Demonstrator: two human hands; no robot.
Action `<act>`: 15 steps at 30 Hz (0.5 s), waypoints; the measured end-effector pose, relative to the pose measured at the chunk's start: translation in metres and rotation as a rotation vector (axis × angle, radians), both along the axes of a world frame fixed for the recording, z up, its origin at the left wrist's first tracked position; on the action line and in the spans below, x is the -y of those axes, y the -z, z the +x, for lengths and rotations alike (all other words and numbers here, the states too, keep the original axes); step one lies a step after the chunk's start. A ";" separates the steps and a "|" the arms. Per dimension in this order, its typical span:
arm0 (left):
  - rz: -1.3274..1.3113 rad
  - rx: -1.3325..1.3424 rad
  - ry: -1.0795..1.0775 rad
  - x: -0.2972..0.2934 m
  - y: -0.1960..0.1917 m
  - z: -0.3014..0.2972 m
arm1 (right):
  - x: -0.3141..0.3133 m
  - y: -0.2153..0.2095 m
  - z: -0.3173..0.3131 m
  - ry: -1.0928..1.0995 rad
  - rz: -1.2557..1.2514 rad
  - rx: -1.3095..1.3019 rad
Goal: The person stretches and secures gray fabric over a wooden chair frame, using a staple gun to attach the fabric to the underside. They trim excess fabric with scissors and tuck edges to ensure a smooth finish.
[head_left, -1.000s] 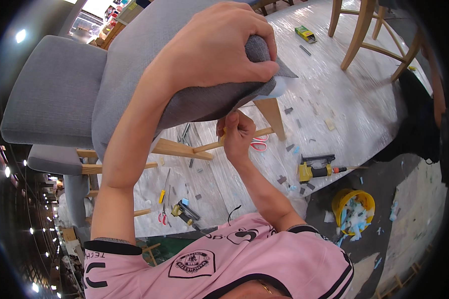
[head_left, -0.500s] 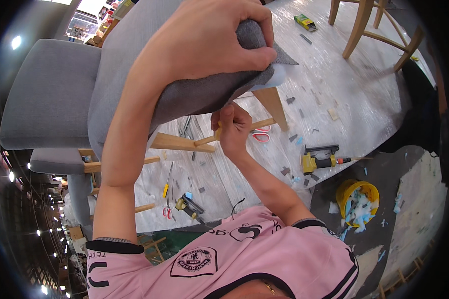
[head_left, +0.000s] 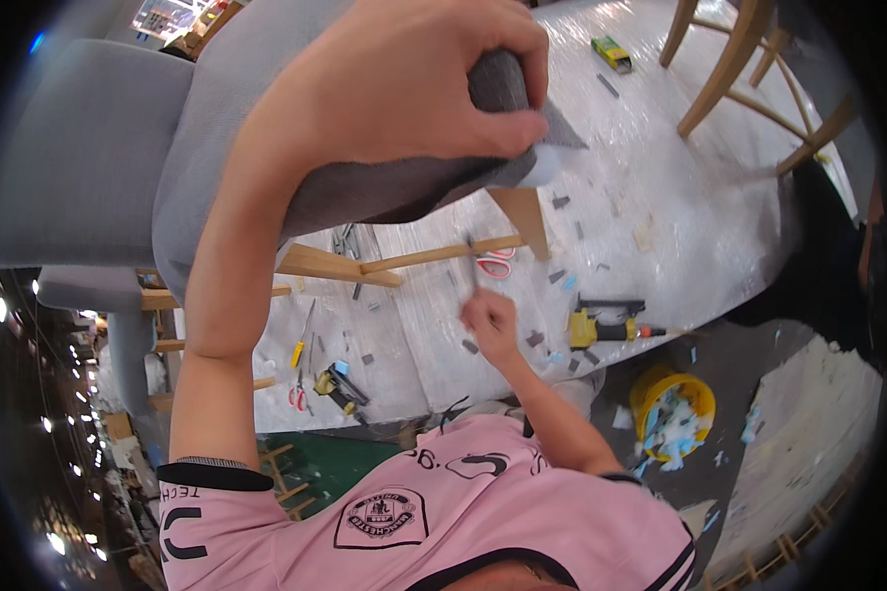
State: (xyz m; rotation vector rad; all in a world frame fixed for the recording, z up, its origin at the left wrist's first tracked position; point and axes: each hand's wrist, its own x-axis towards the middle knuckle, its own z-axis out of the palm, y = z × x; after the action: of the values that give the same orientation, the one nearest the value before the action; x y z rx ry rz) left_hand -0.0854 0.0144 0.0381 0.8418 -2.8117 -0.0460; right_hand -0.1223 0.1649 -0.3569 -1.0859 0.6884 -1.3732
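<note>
A grey upholstered chair with wooden legs fills the upper left of the head view. My left hand is closed round a corner of its grey fabric, thumb and fingers pinching a fold. White padding peeks out beneath the cloth edge. Below the seat, apart from the fabric, my right hand is closed on a thin dark tool that points up toward the wooden stretcher. Motion blurs this tool, so its kind is unclear. Red-handled scissors lie just past it on the plastic-covered table.
A yellow staple gun lies right of my right hand, a second staple gun to the left. Near that lie a yellow-handled knife and scissors. A yellow bucket of scraps stands on the floor. Chair legs rise far right.
My right hand has dropped away from the fabric's underside toward me, and a thin tool now shows in it. My left hand keeps its hold on the cloth. The view has shifted slightly.
</note>
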 end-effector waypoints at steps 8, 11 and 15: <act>-0.499 0.002 -0.233 -0.022 0.065 -0.036 | 0.043 0.140 -0.237 0.192 0.428 -0.751; -0.283 -0.615 -0.176 -0.055 0.106 -0.066 | 0.103 0.215 -0.318 0.184 0.269 -1.167; 0.482 -1.253 -0.534 -0.098 0.189 -0.086 | 0.167 0.211 -0.350 0.256 -0.187 -1.298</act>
State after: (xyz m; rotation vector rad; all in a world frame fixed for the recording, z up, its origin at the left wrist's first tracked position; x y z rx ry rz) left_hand -0.1718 0.1126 -0.1505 1.0833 -1.3706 -0.8481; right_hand -0.4727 -0.0022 -0.5684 -2.0890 1.6757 -0.7878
